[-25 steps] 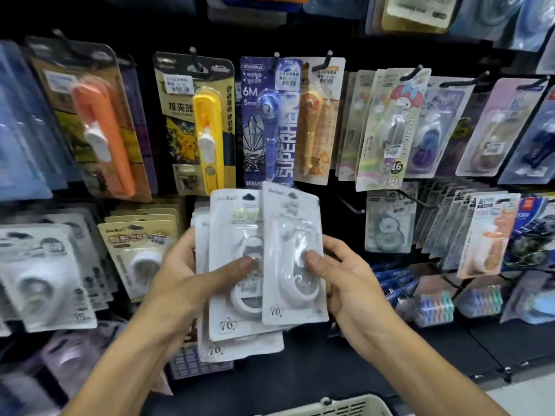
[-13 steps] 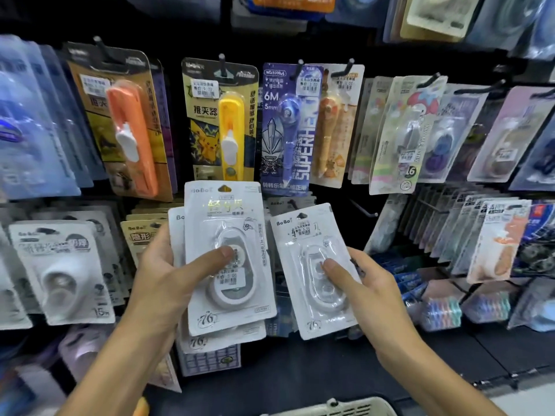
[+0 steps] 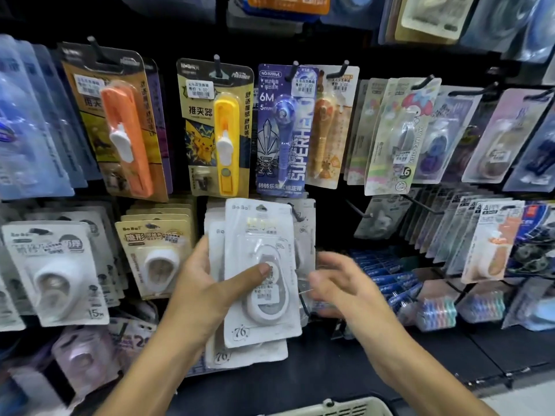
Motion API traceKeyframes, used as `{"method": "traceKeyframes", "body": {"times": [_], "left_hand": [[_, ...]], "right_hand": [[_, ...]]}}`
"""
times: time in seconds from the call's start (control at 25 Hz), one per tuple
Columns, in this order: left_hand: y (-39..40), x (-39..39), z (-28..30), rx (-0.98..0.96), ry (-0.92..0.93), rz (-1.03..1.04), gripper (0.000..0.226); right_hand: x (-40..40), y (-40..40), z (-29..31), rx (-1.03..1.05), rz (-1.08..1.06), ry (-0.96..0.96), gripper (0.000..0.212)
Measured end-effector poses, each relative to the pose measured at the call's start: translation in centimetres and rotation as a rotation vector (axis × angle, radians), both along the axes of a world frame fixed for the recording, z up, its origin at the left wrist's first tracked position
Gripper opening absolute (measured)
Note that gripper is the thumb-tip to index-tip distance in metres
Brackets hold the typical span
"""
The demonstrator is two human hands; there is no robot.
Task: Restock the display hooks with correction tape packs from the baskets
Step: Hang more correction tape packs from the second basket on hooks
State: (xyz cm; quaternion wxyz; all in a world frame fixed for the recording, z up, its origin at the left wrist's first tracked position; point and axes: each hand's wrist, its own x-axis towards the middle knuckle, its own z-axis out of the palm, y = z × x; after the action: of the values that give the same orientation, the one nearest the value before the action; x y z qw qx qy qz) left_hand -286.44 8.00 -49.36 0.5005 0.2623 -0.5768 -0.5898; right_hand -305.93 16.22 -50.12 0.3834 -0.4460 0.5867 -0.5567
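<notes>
while left hand (image 3: 207, 286) grips white packs (image 3: 261, 274) | right hand (image 3: 345, 283) blurred, fingers loose, empty | black hook wall (image 3: 330, 211) | basket (image 3: 339, 408) below

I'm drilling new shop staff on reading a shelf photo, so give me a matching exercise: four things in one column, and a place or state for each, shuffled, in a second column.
Things
1. white correction tape packs
2. right hand
3. yellow clip pusher pack
4. basket

Places or states
A. at the bottom edge of the view, only its rim showing
B. hanging on a hook in the upper row, beside an orange one
C. fanned in the left hand, thumb across the front one
D. blurred, fingers loose, holding nothing

Pairs: 1-C, 2-D, 3-B, 4-A
</notes>
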Motion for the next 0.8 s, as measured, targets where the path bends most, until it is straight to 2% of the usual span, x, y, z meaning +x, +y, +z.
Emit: {"method": "traceKeyframes", "body": {"times": [0.08, 0.16, 0.24, 0.36, 0.48, 0.68, 0.72, 0.8], "left_hand": [[0.5, -0.9, -0.3, 0.015, -0.035, -0.074, 0.044], [0.6, -1.2, -0.3, 0.019, -0.049, -0.066, 0.034], [0.0, -1.0, -0.2, 0.043, -0.055, 0.066, 0.023], [-0.7, -0.1, 0.6, 0.123, -0.009, 0.260, 0.024], [-0.6, 0.1, 1.3, 0.100, 0.053, 0.342, 0.023], [-0.2, -0.2, 1.6, 0.086, 0.102, 0.355, 0.026], [-0.2, -0.2, 1.7, 0.088, 0.119, 0.354, 0.027], [-0.3, 0.0, 1.8, 0.102, 0.131, 0.339, 0.026]], "right_hand": [[1.0, -0.1, -0.1, -0.052, 0.141, -0.055, 0.054], [1.0, -0.3, -0.1, -0.077, 0.079, -0.122, 0.044], [0.2, -0.1, 0.3, -0.052, -0.016, -0.164, 0.034], [-1.1, 0.6, 1.2, 0.008, -0.028, -0.075, 0.019], [-1.0, 1.0, 1.6, -0.049, -0.060, -0.103, 0.022], [-1.2, 1.3, 1.7, 0.093, -0.055, -0.129, 0.020], [-1.6, 1.3, 1.6, 0.096, -0.076, -0.124, 0.023], [-1.8, 1.0, 1.0, 0.117, -0.130, -0.129, 0.046]]}}
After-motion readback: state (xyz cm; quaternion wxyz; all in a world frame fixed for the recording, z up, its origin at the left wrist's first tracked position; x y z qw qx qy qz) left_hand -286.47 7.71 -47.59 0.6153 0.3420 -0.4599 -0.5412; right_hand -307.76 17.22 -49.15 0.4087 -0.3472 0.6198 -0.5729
